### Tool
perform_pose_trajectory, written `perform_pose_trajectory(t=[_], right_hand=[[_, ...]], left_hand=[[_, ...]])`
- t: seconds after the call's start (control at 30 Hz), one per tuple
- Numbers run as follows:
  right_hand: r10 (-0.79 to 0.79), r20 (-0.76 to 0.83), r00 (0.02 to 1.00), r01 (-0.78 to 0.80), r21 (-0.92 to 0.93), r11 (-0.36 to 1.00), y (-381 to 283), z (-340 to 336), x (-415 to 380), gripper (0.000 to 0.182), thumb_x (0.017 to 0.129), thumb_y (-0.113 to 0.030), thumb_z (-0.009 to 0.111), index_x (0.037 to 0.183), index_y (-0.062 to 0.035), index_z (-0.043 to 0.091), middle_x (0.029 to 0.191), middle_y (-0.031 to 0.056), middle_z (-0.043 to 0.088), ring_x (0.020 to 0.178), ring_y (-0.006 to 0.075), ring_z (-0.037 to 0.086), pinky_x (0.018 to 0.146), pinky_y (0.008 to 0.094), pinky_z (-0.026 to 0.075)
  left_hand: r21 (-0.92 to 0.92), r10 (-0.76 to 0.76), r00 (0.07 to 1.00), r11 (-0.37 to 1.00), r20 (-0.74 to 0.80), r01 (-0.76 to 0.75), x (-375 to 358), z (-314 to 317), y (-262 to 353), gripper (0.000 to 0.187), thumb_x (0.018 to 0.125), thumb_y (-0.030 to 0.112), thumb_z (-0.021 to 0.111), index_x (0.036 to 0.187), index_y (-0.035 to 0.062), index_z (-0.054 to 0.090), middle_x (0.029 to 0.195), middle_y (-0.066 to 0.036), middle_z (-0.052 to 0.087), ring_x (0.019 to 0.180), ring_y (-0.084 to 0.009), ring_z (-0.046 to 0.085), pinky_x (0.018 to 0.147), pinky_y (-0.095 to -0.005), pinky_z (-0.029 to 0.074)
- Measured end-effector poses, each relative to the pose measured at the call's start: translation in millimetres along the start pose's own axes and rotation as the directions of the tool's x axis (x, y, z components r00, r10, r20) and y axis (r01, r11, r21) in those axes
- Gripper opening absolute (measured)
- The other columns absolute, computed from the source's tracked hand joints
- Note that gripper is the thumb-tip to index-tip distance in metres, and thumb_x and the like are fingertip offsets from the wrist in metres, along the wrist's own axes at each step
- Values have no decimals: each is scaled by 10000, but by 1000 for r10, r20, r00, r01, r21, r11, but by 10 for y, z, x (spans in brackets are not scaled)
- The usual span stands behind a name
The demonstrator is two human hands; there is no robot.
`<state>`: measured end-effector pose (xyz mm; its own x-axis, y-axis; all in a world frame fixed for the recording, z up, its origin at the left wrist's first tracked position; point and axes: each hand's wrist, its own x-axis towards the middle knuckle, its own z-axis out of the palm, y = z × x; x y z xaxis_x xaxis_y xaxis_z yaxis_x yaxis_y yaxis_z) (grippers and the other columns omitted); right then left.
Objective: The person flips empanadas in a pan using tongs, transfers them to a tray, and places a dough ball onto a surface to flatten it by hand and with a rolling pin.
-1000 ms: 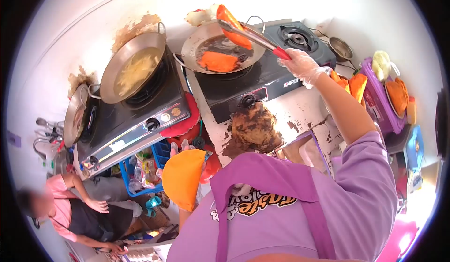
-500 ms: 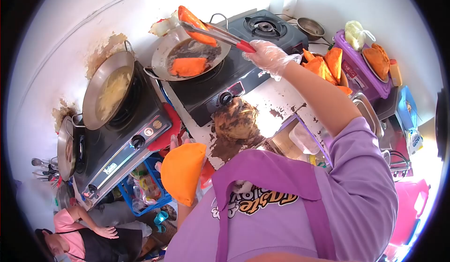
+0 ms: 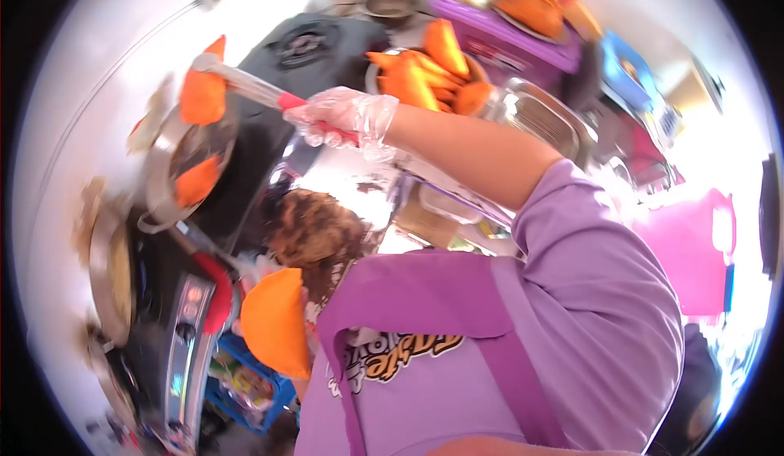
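My gloved right hand is closed around the red handles of a pair of tongs. The tongs' tips grip a cooked orange empanada over a frying pan. Another orange empanada lies in that pan's dark oil. My left hand, blurred and mostly covered, holds a smooth half-moon orange empanada close to my apron. Most of its fingers are behind the dough.
A bowl of orange empanadas stands beyond my right forearm, near a purple bin and a metal tray. A second pan sits at the left. A blackened round item lies between my hands.
The view has swung right, shifting the stoves and pans left. My right hand still grips the tongs with an empanada over the pan. The left hand keeps its empanada.
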<state>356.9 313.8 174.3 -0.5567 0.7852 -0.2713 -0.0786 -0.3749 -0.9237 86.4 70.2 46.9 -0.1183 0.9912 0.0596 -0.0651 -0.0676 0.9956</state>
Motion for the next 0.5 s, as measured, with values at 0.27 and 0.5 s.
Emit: perform_pose_trajectory(t=[0.27,0.5], right_hand=[[-151,-533,832,-60,-358,932,-240,-1056,-2339,304,893,-324,593,966,-29,593,582,-53,461,406,18,350,351,194,254],[-262,-737,622,-337,-555,760,223,-1906,-4076,300,857,-250,633,1017,3,621,616,-39,476,491,28,401,421,218,299]], left_hand=[[-102,-237,968,964,79,245,381,791,243,556,886,353,551,1393,182,401,1435,-16,392,1366,-218,264,1108,-391,201],[-682,-95,873,585,479,438,696,1299,139,740,866,607,378,1470,213,211,1523,-108,170,1410,-322,119,1090,-555,167]])
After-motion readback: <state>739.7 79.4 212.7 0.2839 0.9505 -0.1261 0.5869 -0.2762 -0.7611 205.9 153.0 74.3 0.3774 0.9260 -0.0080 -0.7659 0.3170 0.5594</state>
